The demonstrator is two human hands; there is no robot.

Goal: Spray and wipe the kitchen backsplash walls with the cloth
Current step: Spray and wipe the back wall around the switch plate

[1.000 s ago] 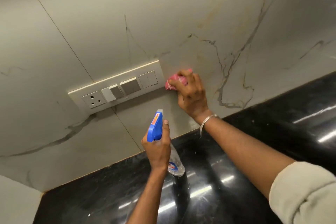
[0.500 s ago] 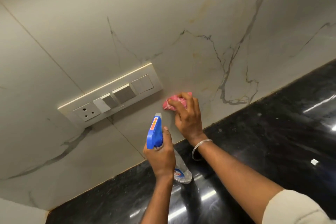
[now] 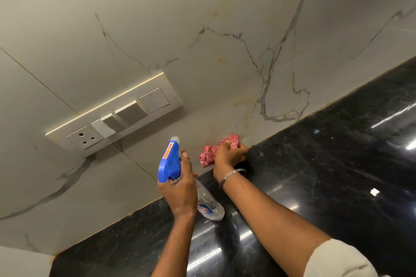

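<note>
The backsplash [image 3: 225,29] is pale marble-look tile with grey and yellowish veins. My right hand [image 3: 228,155] grips a crumpled pink cloth [image 3: 208,155] and presses it against the wall's bottom edge, where the tile meets the black counter [image 3: 337,164]. My left hand [image 3: 180,184] holds a clear spray bottle [image 3: 209,204] with a blue trigger head [image 3: 168,162], its nozzle aimed at the wall below the switch plate.
A cream switch plate [image 3: 117,114] with a socket and several switches sits on the wall to the left of the cloth. A tile joint runs diagonally under it. The glossy black counter carries light reflections and small specks.
My right hand has wiped the cloth down the wall from beside the switch plate to the counter edge. The left hand with the bottle has held its place.
</note>
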